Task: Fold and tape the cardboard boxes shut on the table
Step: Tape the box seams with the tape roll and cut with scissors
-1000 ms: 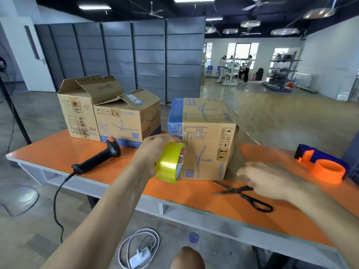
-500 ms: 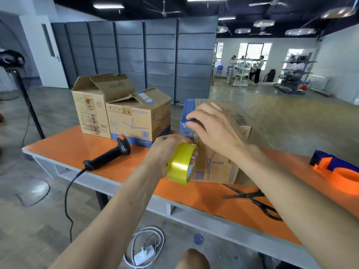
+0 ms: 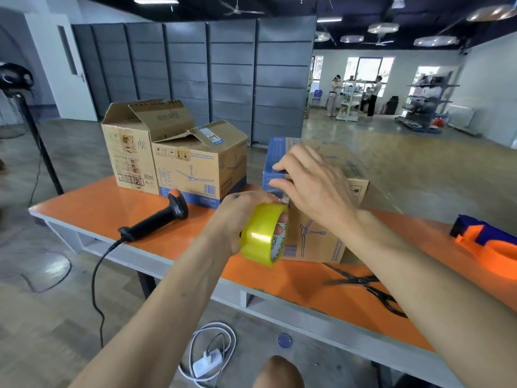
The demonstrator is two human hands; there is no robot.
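Observation:
My left hand [image 3: 237, 217] grips a roll of yellow tape [image 3: 263, 233] in front of the nearest cardboard box [image 3: 313, 239], a closed one with blue fan prints. My right hand [image 3: 310, 183] lies over that box's front top edge, where thumb and forefinger pinch what looks like the tape's free end just above the roll. Two more boxes stand at the back left: a tall one [image 3: 128, 152] with its flaps up and a wider one [image 3: 195, 172] with loose flaps.
On the orange table [image 3: 117, 208] lie a black handheld scanner [image 3: 165, 217] with its cable at the left, black scissors [image 3: 366, 287] at the front right, and an orange and blue tape dispenser [image 3: 486, 242] at the far right. A power strip [image 3: 207, 362] lies on the floor.
My right hand has come up from beside the scissors to the box's top front edge and closed its fingers there. The left hand keeps the roll at the box front.

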